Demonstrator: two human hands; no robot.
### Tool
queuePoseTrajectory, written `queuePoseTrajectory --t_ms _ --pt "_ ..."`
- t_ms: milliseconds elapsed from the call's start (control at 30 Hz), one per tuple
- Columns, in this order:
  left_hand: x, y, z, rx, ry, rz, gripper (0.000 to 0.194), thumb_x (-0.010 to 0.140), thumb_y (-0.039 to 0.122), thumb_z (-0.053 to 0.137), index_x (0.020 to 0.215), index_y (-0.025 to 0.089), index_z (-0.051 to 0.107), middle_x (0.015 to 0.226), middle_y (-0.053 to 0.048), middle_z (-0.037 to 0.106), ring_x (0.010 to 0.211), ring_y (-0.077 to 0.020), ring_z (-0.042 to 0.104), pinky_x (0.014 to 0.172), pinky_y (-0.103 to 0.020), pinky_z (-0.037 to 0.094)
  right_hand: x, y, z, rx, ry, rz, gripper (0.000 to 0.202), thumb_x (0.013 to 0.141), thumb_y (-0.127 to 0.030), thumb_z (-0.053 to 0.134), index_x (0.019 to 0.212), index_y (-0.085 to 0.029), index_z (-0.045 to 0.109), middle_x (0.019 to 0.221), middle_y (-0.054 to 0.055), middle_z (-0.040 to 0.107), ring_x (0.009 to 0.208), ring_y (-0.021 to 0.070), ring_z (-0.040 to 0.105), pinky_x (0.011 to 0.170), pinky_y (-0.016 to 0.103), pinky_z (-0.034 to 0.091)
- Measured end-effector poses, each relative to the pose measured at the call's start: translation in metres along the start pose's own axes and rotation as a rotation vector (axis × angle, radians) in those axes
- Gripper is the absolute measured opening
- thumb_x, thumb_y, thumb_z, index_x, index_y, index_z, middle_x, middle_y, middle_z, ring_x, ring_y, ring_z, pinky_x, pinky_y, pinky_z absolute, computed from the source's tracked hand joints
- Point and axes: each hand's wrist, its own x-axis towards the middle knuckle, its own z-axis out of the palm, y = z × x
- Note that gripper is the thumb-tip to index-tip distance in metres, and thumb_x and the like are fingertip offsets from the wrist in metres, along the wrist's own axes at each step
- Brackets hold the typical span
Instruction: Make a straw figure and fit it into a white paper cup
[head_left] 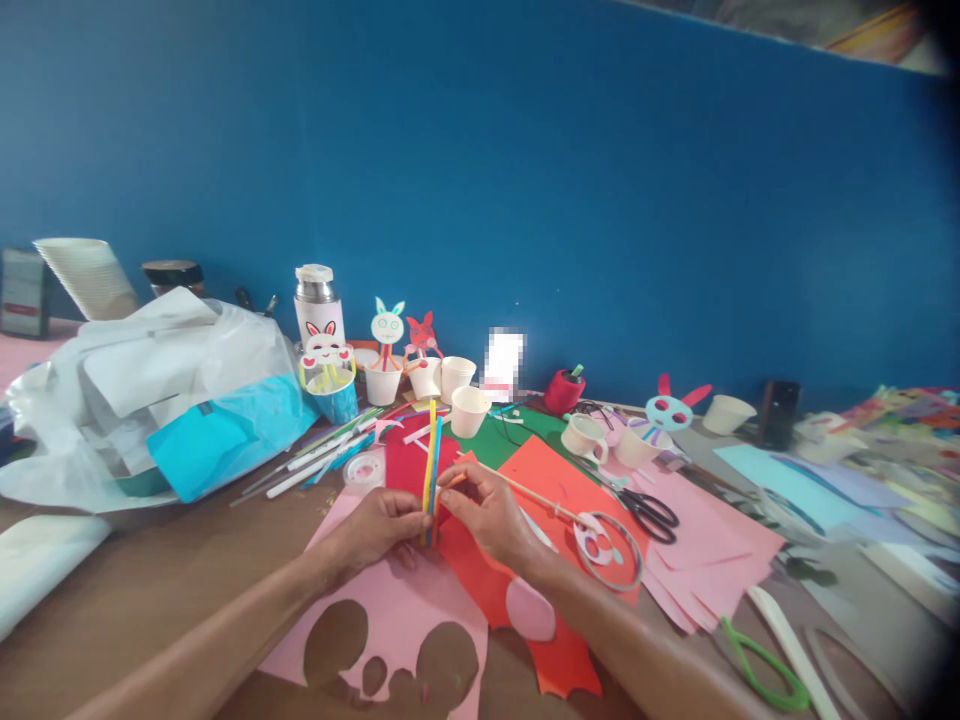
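Note:
Thin yellow and blue strips (430, 460) stand upright in front of me; whether they are paper or straws I cannot make out. My left hand (390, 520) pinches them near their lower end. My right hand (480, 500) is closed at the other side of the strips, thumb and forefinger together around a small orange piece (454, 482). Beneath both hands lie a pink sheet (352, 590) with round holes cut from it and orange-red paper (469, 570). A roll of clear tape (365, 468) rests just beyond my left hand.
Black-handled scissors (652, 515) and green-handled scissors (765, 665) lie to the right. Paper cups (470, 412), some bearing rabbit figures (388, 328), line the back before a blue wall (480, 180). A plastic bag of paper (165, 390) fills the left.

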Motion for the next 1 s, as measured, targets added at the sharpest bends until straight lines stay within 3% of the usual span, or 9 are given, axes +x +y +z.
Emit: queuePoseTrajectory --t_ms 333,533,700,867,1000 --pt "-0.001 0.003 0.003 -0.003 0.025 -0.01 0.031 0.062 0.043 0.066 0.061 0.015 0.054 0.05 0.002 0.059 0.039 -0.0105 0.054 0.04 -0.02 0.039 0.001 0.008 0.005 0.078 0.034 -0.003 0.008 0.075 -0.024 0.055 0.081 -0.019 0.059 0.074 0.0 0.058 0.07 0.0125 0.054 0.064 0.023 0.044" --pt "-0.004 0.008 0.002 -0.074 0.068 -0.002 0.03 0.066 0.042 0.064 0.074 0.013 0.061 0.061 -0.001 0.064 0.041 -0.0101 0.054 0.038 -0.02 0.039 0.001 0.016 0.007 0.257 0.034 0.102 0.025 0.075 -0.028 0.058 0.098 -0.019 0.053 0.073 -0.001 0.057 0.068 0.0118 0.055 0.063 0.024 0.045" --pt "-0.004 0.014 -0.003 -0.222 0.157 0.099 0.032 0.068 0.038 0.065 0.084 0.011 0.065 0.072 -0.006 0.066 0.057 -0.0118 0.057 0.051 -0.021 0.044 -0.004 0.003 0.005 0.039 -0.026 0.159 0.017 0.078 -0.031 0.056 0.085 -0.018 0.063 0.08 0.002 0.064 0.073 0.0144 0.057 0.066 0.025 0.045" --pt "0.001 0.006 -0.006 -0.201 0.199 0.147 0.032 0.069 0.039 0.064 0.082 0.01 0.065 0.064 -0.003 0.061 0.047 -0.0066 0.045 0.045 -0.02 0.034 -0.009 -0.003 0.007 -0.101 -0.098 0.101 0.016 0.079 -0.029 0.053 0.084 -0.021 0.066 0.079 0.0 0.064 0.074 0.015 0.056 0.067 0.024 0.043" --pt "0.001 0.005 -0.001 -0.225 0.163 0.17 0.027 0.07 0.037 0.064 0.079 0.012 0.065 0.056 0.002 0.052 0.046 -0.006 0.04 0.045 -0.02 0.031 -0.01 0.001 0.01 -0.118 -0.175 0.098 0.02 0.081 -0.031 0.05 0.074 -0.018 0.064 0.066 -0.002 0.056 0.061 0.0111 0.048 0.056 0.021 0.036"
